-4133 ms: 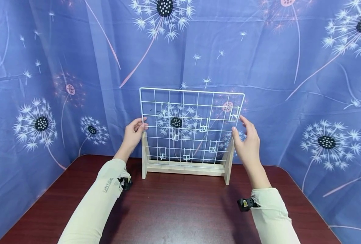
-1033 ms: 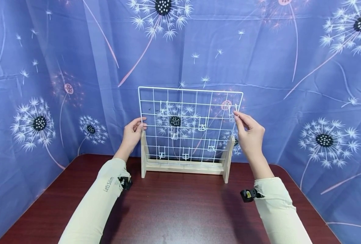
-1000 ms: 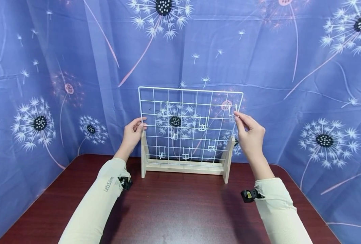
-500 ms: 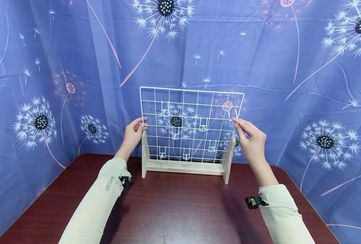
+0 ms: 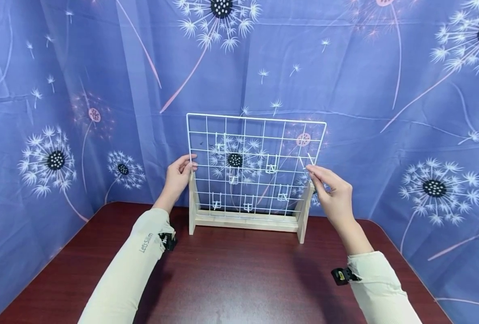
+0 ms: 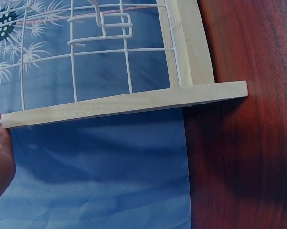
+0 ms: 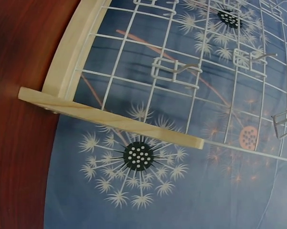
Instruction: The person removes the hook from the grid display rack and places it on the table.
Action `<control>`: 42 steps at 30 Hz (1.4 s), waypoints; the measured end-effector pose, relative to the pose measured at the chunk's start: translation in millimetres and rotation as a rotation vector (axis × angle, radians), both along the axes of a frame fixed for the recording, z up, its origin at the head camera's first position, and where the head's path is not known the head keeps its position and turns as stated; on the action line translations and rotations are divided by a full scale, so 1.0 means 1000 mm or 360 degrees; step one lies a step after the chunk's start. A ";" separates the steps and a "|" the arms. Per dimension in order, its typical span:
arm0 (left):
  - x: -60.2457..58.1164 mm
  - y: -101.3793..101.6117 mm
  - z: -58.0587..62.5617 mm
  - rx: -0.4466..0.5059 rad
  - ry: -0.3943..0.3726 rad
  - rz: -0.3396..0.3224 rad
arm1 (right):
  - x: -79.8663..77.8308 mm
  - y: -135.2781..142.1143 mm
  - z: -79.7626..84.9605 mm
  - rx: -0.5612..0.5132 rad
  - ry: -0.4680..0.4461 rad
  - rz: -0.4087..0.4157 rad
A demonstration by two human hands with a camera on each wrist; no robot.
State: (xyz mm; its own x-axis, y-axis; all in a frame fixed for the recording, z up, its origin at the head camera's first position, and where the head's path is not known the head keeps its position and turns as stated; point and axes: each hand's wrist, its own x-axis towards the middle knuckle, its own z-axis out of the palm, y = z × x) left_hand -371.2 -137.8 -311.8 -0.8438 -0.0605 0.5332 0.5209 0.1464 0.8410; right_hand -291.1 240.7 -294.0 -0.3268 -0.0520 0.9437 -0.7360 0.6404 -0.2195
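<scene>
A white wire grid panel stands upright in a pale wooden stand. My left hand holds the panel's left edge just above the stand's side post, thumb in front; part of that hand shows in the left wrist view. Near the right edge, my right hand pinches a white wire hook between thumb and fingertips. Its prongs tilt up and left, in front of the grid. In the right wrist view this hook sits beside a fingertip at the right border; most of the hand is out of frame.
Several more white hooks hang on the grid, among them a middle hook, a lower right hook and an upper left hook. The stand rests on a dark red-brown table. A blue dandelion-print curtain surrounds the table.
My right hand has gone from the panel's right edge to the upper right hook, pinched it and brought it lower. The hook now tilts instead of hanging straight. My left hand keeps its place.
</scene>
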 end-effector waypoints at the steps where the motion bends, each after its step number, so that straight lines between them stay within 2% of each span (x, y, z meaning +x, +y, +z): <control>1: 0.000 0.000 0.000 -0.0004 -0.0004 0.0001 | 0.000 0.000 -0.001 0.0009 0.0004 0.0005; 14: 0.002 0.000 0.002 -0.0017 -0.0014 0.0007 | 0.002 0.000 -0.016 0.0161 0.0116 0.0097; 17: -0.002 0.000 0.001 0.0003 0.0001 0.0003 | 0.004 0.000 -0.018 0.0199 0.0110 0.0109; 24: -0.025 -0.005 -0.016 -0.0002 -0.0003 0.0044 | 0.007 0.002 -0.027 0.0284 0.0132 0.0170; 33: -0.029 -0.005 -0.021 -0.0008 0.0043 0.0077 | 0.010 0.005 -0.039 0.0408 0.0165 0.0218; 40: -0.002 0.000 -0.001 -0.0005 0.0008 0.0018 | 0.014 0.007 -0.047 0.0531 0.0206 0.0194; 42: 0.000 0.000 0.000 -0.0011 0.0009 0.0017 | 0.015 0.008 -0.050 0.0553 0.0214 0.0181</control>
